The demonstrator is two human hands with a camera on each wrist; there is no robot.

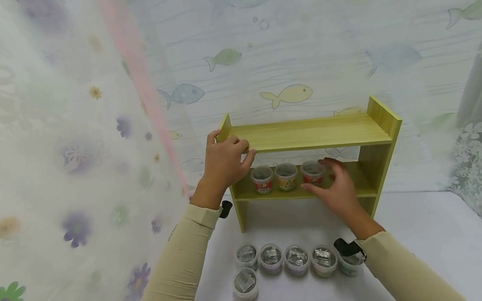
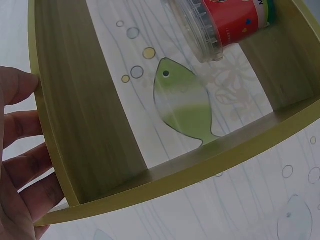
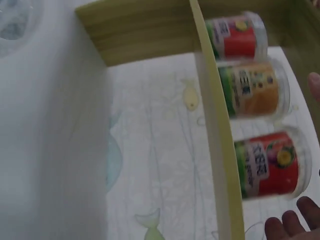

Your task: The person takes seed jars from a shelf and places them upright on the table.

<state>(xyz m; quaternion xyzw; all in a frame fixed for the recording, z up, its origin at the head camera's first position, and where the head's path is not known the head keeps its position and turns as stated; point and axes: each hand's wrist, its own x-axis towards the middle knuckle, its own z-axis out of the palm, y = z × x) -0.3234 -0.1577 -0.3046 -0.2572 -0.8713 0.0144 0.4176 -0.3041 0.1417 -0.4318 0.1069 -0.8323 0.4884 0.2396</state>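
Observation:
My left hand (image 1: pixel 227 161) grips the upper left corner of a yellow-green wooden shelf (image 1: pixel 311 134). In the left wrist view its fingers (image 2: pixel 30 165) lie against the edge of a board. On the middle board stand three clear plastic cups in a row: a red-labelled cup (image 1: pixel 263 182), an orange-labelled cup (image 1: pixel 287 180) and another red-labelled cup (image 1: pixel 312 176). My right hand (image 1: pixel 340 192) is spread beside the rightmost cup, thumb in front and fingers behind. In the right wrist view a gap shows between its fingertips (image 3: pixel 292 222) and that red-labelled cup (image 3: pixel 275 165).
Several lidded tubs with silvery packets on top, one of them a front tub (image 1: pixel 245 284), stand on the white tabletop (image 1: pixel 423 240) before the shelf. A fish-patterned curtain (image 1: pixel 322 47) hangs behind, and a flowered curtain (image 1: pixel 71 181) is at the left.

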